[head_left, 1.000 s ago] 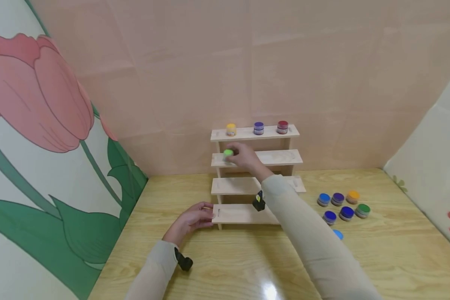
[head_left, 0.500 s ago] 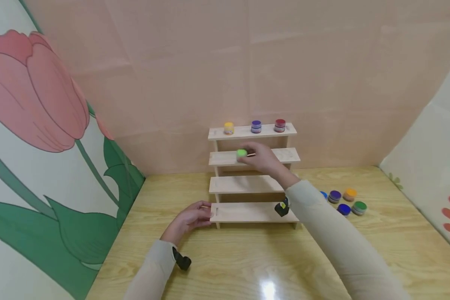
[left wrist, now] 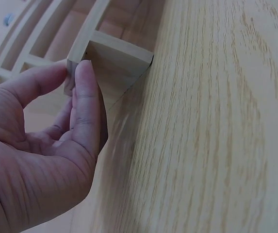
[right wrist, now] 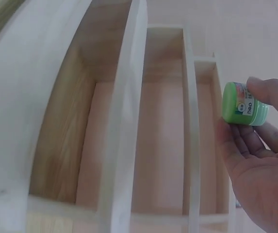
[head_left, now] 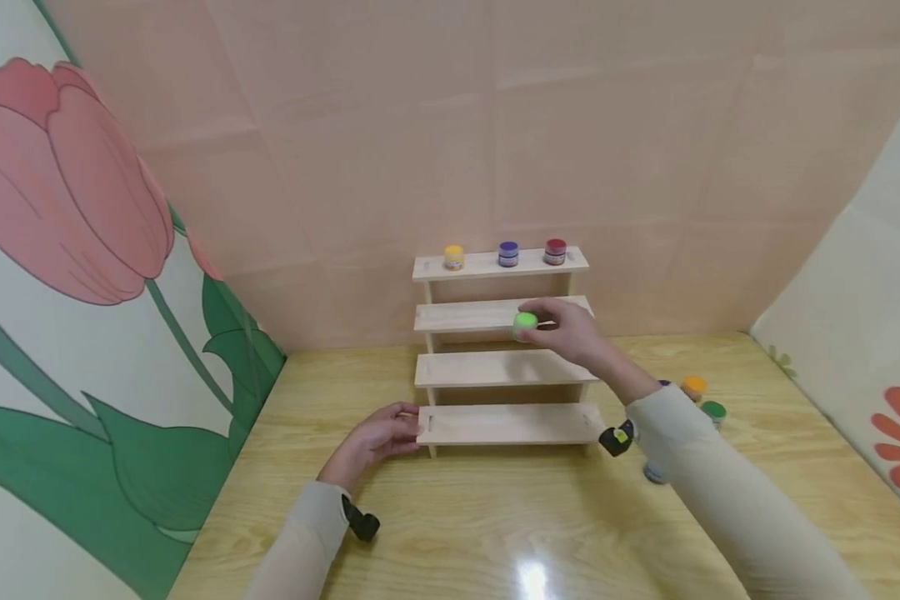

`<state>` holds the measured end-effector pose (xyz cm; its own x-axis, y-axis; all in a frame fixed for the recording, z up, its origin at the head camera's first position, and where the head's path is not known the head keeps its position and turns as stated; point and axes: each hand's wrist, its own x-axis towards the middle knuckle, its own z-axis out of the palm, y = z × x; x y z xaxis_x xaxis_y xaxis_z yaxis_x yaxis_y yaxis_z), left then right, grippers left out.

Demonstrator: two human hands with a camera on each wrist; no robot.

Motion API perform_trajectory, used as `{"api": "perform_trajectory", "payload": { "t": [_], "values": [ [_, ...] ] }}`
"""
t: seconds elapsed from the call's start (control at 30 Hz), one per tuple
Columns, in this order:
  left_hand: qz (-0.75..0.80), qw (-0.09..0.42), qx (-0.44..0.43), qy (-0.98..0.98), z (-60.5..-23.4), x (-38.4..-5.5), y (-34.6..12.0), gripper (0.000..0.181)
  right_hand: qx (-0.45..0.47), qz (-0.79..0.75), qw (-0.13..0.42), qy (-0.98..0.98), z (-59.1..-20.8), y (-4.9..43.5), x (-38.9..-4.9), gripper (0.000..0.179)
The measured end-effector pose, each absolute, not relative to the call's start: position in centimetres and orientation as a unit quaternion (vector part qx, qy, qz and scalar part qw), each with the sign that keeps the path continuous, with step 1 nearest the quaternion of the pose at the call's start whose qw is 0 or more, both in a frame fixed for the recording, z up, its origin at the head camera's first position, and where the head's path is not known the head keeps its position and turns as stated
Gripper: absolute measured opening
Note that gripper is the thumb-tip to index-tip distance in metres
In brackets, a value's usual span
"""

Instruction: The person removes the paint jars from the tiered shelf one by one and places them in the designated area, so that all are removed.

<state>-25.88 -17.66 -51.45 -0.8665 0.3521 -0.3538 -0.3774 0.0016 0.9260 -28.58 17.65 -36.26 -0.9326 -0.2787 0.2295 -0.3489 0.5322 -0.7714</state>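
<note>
My right hand [head_left: 573, 335] pinches a small paint jar [head_left: 525, 325] with a light green lid between thumb and fingers. In the head view the jar overlaps the front edge of the second tier from the top. The right wrist view shows the same paint jar [right wrist: 243, 104] lying sideways in that picture, its label partly under the thumb. A four-tier wooden display rack [head_left: 510, 423] stands on the table. At its lower left corner my left hand [head_left: 378, 433] grips the end of the bottom board, thumb on one face and fingers on the other [left wrist: 84, 97].
Along the top tier stand a yellow jar [head_left: 453, 257], a purple jar [head_left: 508, 254] and a dark red jar [head_left: 555, 252]. Right of the rack, an orange jar [head_left: 693, 387] and a green jar [head_left: 713, 412] show on the table; my right sleeve hides others. A pink cloth wall rises behind.
My right hand has carried the light green jar rightward along the second tier and slightly lower. The left hand keeps its hold on the rack. The head view has shifted slightly.
</note>
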Motion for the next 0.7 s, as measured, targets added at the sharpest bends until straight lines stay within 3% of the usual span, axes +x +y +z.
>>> {"api": "perform_trajectory", "payload": {
  "t": [0.53, 0.7],
  "values": [
    [0.703, 0.258, -0.012, 0.662, -51.2, -25.8, -17.7, 0.048, 0.168, 0.447, 0.023, -0.878, -38.2, 23.4, -24.9, 0.047],
    [0.703, 0.258, -0.01, 0.663, -51.1, -25.7, -17.6, 0.048, 0.176, 0.431, 0.042, -0.884, -39.2, 25.4, -23.9, 0.045]
  ]
}}
